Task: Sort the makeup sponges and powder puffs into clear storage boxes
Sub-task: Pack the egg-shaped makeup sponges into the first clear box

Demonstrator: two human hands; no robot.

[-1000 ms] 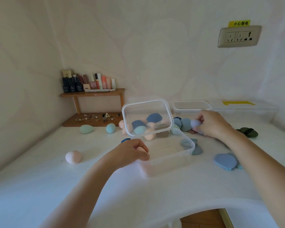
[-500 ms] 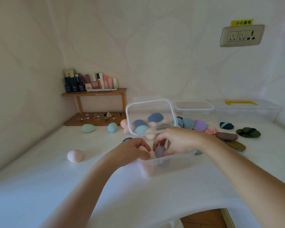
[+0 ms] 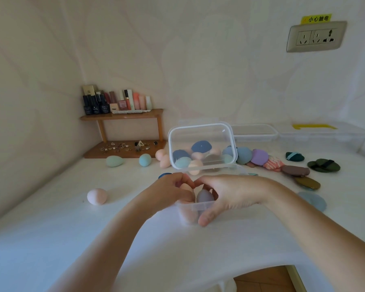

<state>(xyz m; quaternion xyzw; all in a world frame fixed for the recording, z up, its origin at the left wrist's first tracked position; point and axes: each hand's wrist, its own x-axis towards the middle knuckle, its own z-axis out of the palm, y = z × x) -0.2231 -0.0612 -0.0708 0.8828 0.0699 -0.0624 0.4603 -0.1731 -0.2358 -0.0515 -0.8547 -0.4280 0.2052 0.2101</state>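
Observation:
A clear storage box stands in front of me with its hinged lid raised. My left hand grips the box's near-left rim. My right hand arches over the front rim, fingers curled round a lavender sponge inside the box, thumb on the outer wall. A pink sponge lies in the box below it. Loose sponges lie on the table: pink, green, teal. Powder puffs, among them a purple one, lie at the right.
More sponges and puffs show through the raised lid. Two further clear boxes stand against the back wall. A wooden shelf with cosmetics fills the back-left corner. The table's front edge has a cutout at the bottom right.
My right hand took the lavender sponge from the pile behind the box, brought it over the box and lowered it inside by the front wall. My left hand stayed at the box's corner.

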